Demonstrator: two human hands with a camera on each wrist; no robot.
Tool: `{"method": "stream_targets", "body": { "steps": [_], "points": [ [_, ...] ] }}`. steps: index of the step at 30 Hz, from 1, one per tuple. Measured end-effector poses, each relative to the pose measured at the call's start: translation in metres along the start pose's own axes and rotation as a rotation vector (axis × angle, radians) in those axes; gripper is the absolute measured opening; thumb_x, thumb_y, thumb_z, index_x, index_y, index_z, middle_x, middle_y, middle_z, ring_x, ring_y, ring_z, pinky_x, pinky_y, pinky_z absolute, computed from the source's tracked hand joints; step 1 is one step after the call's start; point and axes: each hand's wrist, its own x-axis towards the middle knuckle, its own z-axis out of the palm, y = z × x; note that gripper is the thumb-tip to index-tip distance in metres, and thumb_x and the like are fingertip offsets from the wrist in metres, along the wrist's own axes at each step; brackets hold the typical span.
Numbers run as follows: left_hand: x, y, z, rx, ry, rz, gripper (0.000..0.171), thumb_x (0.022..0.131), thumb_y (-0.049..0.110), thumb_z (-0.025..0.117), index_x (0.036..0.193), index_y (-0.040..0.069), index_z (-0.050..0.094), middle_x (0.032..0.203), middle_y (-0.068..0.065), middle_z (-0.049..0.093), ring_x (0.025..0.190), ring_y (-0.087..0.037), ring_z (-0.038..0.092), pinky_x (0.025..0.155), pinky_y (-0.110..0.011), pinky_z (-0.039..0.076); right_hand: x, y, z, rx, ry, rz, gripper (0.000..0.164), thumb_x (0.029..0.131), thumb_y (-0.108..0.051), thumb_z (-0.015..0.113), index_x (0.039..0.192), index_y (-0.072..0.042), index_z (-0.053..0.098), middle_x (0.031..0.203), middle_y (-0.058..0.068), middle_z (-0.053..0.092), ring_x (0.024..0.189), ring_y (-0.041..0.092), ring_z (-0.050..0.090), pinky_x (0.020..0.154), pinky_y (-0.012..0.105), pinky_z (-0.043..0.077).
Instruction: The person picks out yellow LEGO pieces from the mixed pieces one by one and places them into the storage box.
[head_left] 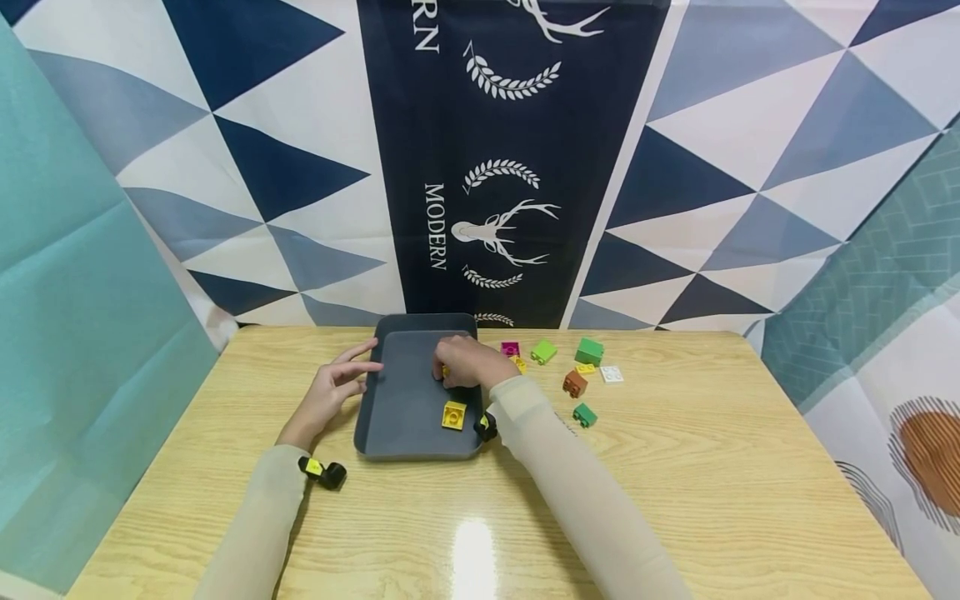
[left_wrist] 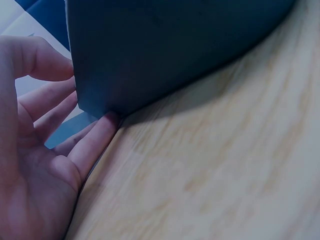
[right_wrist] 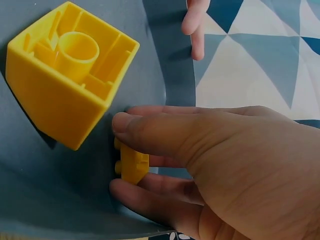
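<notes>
My right hand (head_left: 467, 362) is inside the grey tray (head_left: 408, 392), near its right wall. In the right wrist view it pinches a small yellow toy brick (right_wrist: 134, 165) between thumb and fingers, studs facing down toward the tray floor. A larger yellow brick (right_wrist: 70, 75) lies on the tray floor beside that hand, its hollow underside and inner tube showing. My left hand (head_left: 334, 392) is at the tray's left side with fingers extended. Its fingertips (left_wrist: 111, 119) touch the outer wall low by the table, while others reach over the rim.
Right of the tray, loose bricks lie on the wooden table (head_left: 675, 467): magenta (head_left: 510, 348), lime (head_left: 543, 352), green (head_left: 589, 351), brown (head_left: 574, 383), white (head_left: 611, 374), a smaller green (head_left: 584, 415), and yellow ones (head_left: 586, 368). A patterned cloth (head_left: 315, 167) hangs behind the table.
</notes>
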Motion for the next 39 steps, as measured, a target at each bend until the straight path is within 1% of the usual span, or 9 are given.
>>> {"method": "stream_targets", "body": {
  "steps": [1, 4, 12, 25, 28, 31, 34, 37, 39],
  "points": [
    [0.0, 0.0, 0.0, 0.0, -0.001, 0.0, 0.04, 0.101, -0.015, 0.054, 0.138, -0.019, 0.069, 0.18, -0.032, 0.036, 0.167, -0.056, 0.031, 0.11, -0.006, 0.047, 0.007, 0.008, 0.008, -0.008, 0.011, -0.005, 0.013, 0.097, -0.021, 0.089, 0.108, -0.025, 0.084, 0.117, -0.004, 0.078, 0.111, 0.016, 0.069, 0.114, 0.04, 0.059],
    [0.0, 0.001, 0.001, 0.004, 0.003, -0.001, 0.04, 0.101, -0.015, 0.054, 0.138, -0.019, 0.069, 0.18, -0.032, 0.036, 0.167, -0.056, 0.032, 0.11, -0.005, 0.047, 0.009, 0.009, 0.01, -0.003, 0.027, -0.005, 0.014, 0.096, -0.019, 0.09, 0.103, -0.028, 0.081, 0.112, -0.006, 0.076, 0.108, 0.017, 0.068, 0.11, 0.04, 0.061],
    [-0.001, 0.003, 0.002, 0.02, 0.015, 0.02, 0.038, 0.101, -0.014, 0.056, 0.135, -0.02, 0.069, 0.177, -0.034, 0.039, 0.166, -0.058, 0.029, 0.114, -0.006, 0.045, 0.009, 0.008, 0.01, 0.021, 0.032, -0.011, 0.015, 0.095, -0.018, 0.09, 0.098, -0.027, 0.078, 0.107, -0.006, 0.073, 0.104, 0.018, 0.067, 0.105, 0.039, 0.061],
    [-0.001, 0.002, 0.001, 0.01, 0.01, 0.007, 0.04, 0.1, -0.015, 0.056, 0.137, -0.018, 0.07, 0.179, -0.032, 0.038, 0.164, -0.057, 0.036, 0.109, -0.007, 0.048, 0.009, 0.007, 0.009, 0.024, 0.015, 0.009, 0.016, 0.095, -0.019, 0.09, 0.099, -0.028, 0.078, 0.109, -0.006, 0.073, 0.106, 0.018, 0.065, 0.105, 0.04, 0.059],
    [0.0, 0.001, 0.001, 0.002, 0.008, 0.0, 0.04, 0.1, -0.015, 0.056, 0.138, -0.017, 0.07, 0.18, -0.031, 0.038, 0.164, -0.057, 0.035, 0.108, -0.007, 0.048, 0.009, 0.005, 0.007, 0.035, -0.001, 0.031, 0.013, 0.096, -0.021, 0.09, 0.101, -0.028, 0.08, 0.112, -0.005, 0.074, 0.107, 0.018, 0.065, 0.106, 0.039, 0.059],
    [0.0, 0.001, 0.001, 0.002, 0.007, -0.001, 0.04, 0.1, -0.015, 0.056, 0.138, -0.017, 0.07, 0.179, -0.032, 0.037, 0.165, -0.057, 0.034, 0.108, -0.007, 0.048, 0.003, -0.004, -0.002, 0.027, -0.042, 0.06, 0.008, 0.1, -0.028, 0.086, 0.108, -0.028, 0.083, 0.118, -0.006, 0.076, 0.109, 0.016, 0.065, 0.106, 0.037, 0.058],
    [-0.001, 0.001, 0.001, 0.001, 0.003, 0.005, 0.04, 0.1, -0.015, 0.055, 0.138, -0.02, 0.068, 0.179, -0.034, 0.036, 0.166, -0.057, 0.031, 0.111, -0.006, 0.047, -0.012, -0.022, -0.019, -0.007, -0.078, 0.072, 0.013, 0.105, -0.034, 0.08, 0.114, -0.026, 0.084, 0.121, -0.005, 0.078, 0.107, 0.015, 0.066, 0.103, 0.038, 0.059],
    [-0.001, 0.0, 0.0, -0.006, -0.001, 0.01, 0.04, 0.101, -0.015, 0.054, 0.138, -0.022, 0.067, 0.179, -0.036, 0.034, 0.167, -0.058, 0.029, 0.113, -0.006, 0.046, -0.033, -0.044, -0.04, -0.007, -0.101, 0.066, 0.019, 0.109, -0.031, 0.075, 0.12, -0.019, 0.084, 0.122, 0.0, 0.079, 0.107, 0.019, 0.066, 0.103, 0.041, 0.059],
    [-0.001, 0.0, 0.001, -0.006, 0.0, 0.01, 0.04, 0.101, -0.015, 0.054, 0.138, -0.021, 0.067, 0.179, -0.036, 0.034, 0.167, -0.059, 0.03, 0.112, -0.006, 0.047, -0.046, -0.057, -0.053, 0.011, -0.121, 0.067, 0.022, 0.11, -0.028, 0.073, 0.124, -0.014, 0.083, 0.126, 0.004, 0.08, 0.11, 0.022, 0.067, 0.107, 0.043, 0.058]
  ]
}}
